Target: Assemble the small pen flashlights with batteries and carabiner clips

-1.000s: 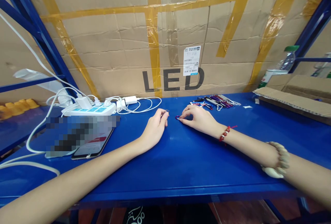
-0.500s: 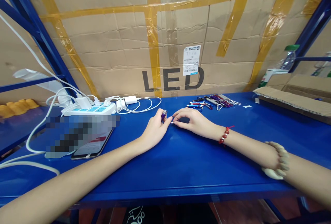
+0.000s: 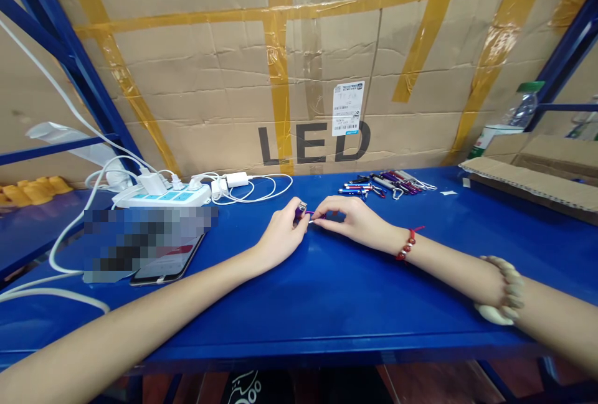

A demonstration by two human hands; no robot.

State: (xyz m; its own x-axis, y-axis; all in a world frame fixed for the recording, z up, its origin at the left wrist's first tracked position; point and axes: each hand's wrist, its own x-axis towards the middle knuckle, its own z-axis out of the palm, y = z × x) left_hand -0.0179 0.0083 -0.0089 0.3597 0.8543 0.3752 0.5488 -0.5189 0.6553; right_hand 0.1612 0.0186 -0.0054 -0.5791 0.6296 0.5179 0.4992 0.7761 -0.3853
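Note:
My left hand (image 3: 283, 230) is closed around a small purple keychain flashlight (image 3: 300, 208) whose silver end sticks up above the fingers. Most of its body is hidden in the palm. Close on the right, my right hand (image 3: 343, 214) pinches a thin purple carabiner clip (image 3: 310, 212) between thumb and fingertips, beside the left thumb. Whether clip and flashlight are joined is hidden by the fingers. Behind the right hand lies a pile of similar keychain flashlights (image 3: 387, 183) in blue, red, purple, black and silver, some with carabiner clips.
On the left of the blue table (image 3: 299, 310) are a white power strip (image 3: 163, 197) with tangled cables and a phone (image 3: 170, 264). An open cardboard box (image 3: 527, 186) and a green-capped bottle (image 3: 511, 111) stand at right. A large taped carton (image 3: 224, 80) forms the back.
The silver end in my left hand has tilted slightly to the right. More of the purple clip shows between my hands. My right hand has barely shifted.

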